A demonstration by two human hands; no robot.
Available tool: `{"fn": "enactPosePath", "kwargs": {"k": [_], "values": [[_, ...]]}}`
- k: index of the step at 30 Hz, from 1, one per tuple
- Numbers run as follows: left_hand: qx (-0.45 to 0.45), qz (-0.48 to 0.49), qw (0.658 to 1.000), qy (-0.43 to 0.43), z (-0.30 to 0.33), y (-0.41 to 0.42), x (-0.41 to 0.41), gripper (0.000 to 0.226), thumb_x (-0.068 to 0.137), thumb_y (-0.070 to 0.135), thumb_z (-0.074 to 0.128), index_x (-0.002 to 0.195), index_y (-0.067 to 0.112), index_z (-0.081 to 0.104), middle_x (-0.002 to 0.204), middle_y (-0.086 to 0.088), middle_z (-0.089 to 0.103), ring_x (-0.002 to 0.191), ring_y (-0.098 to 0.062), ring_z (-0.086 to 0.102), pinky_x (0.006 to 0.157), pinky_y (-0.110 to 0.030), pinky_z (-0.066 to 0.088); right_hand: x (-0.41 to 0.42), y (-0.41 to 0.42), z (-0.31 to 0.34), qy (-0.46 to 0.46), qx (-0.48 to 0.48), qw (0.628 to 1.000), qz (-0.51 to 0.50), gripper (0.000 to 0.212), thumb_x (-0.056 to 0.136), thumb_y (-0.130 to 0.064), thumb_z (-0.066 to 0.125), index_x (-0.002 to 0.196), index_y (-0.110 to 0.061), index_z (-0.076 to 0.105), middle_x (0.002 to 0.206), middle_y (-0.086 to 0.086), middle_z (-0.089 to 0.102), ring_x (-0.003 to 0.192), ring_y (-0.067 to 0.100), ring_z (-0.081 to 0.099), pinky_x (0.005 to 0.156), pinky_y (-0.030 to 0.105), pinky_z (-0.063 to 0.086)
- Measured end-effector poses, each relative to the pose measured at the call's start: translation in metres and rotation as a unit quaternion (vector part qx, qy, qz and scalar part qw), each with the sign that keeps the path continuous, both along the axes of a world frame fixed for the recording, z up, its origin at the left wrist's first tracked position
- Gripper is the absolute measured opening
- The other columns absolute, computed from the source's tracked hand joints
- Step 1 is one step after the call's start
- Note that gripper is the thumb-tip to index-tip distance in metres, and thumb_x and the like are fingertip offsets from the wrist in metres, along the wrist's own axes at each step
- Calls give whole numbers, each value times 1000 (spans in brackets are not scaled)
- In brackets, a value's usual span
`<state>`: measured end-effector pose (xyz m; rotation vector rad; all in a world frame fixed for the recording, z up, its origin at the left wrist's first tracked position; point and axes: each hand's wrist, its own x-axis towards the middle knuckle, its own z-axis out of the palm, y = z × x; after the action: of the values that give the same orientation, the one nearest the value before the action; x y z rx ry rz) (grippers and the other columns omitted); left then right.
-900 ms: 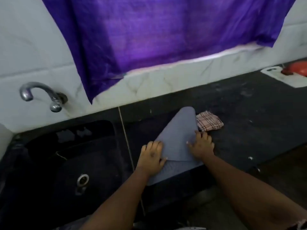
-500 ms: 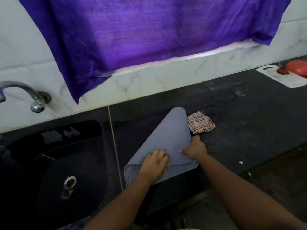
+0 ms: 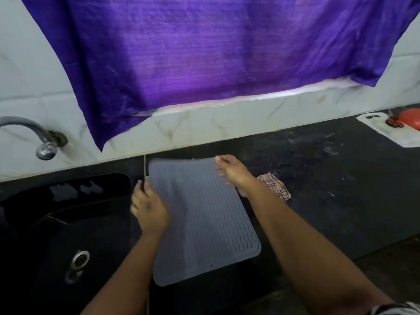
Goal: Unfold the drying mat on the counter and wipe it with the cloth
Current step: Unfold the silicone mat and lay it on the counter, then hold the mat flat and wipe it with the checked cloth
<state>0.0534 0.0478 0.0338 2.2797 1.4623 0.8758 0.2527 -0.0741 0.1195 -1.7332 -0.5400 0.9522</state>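
Since the earlier frame, mat (image 3: 204, 221) now lies unfolded on counter (image 3: 329, 189); left hand (image 3: 148, 206) clasps its left edge, right hand (image 3: 234, 172) pinches its far corner, beside cloth (image 3: 276, 186).

Purple curtain (image 3: 204, 53) above tap (image 3: 34, 137), black sink (image 3: 56, 223).

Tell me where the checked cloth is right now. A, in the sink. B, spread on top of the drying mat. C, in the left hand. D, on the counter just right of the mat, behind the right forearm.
D: the checked cloth lies crumpled on the dark counter just right of the drying mat, partly hidden by the right forearm; neither hand holds it.
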Motion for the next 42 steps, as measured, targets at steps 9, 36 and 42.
{"fn": "enactPosePath", "kwargs": {"k": [9, 36, 42], "values": [[-60, -173, 976, 118, -36, -52, 31, 74, 85, 33, 63, 147, 11, 29, 149, -15, 29, 133, -34, 35, 103, -53, 32, 81, -83, -81, -419, -284, 861, 46, 52, 73, -14, 69, 124, -12, 57, 128, 15, 51, 120, 32, 47, 102, 39, 42], [-166, -117, 977, 63, -34, 61, -36, 29, 92, 16, 57, 120, 12, 64, 107, -7, 68, 102, -26, 62, 89, -36, 51, 50, 43, -39, 343, 125, 931, 3, 31, 90, -26, 56, 103, -4, 73, 97, 15, 76, 87, 27, 74, 72, 47, 62], [-177, -79, 981, 11, -17, 158, 14, 80, 92, 16, 55, 154, 16, 5, 110, 4, 72, 119, -22, 51, 101, -39, 42, -15, 166, -29, 83, 1, 996, 23, 41, 89, 2, 55, 129, -5, 52, 112, 13, 67, 101, 29, 66, 82, 37, 55]]}}
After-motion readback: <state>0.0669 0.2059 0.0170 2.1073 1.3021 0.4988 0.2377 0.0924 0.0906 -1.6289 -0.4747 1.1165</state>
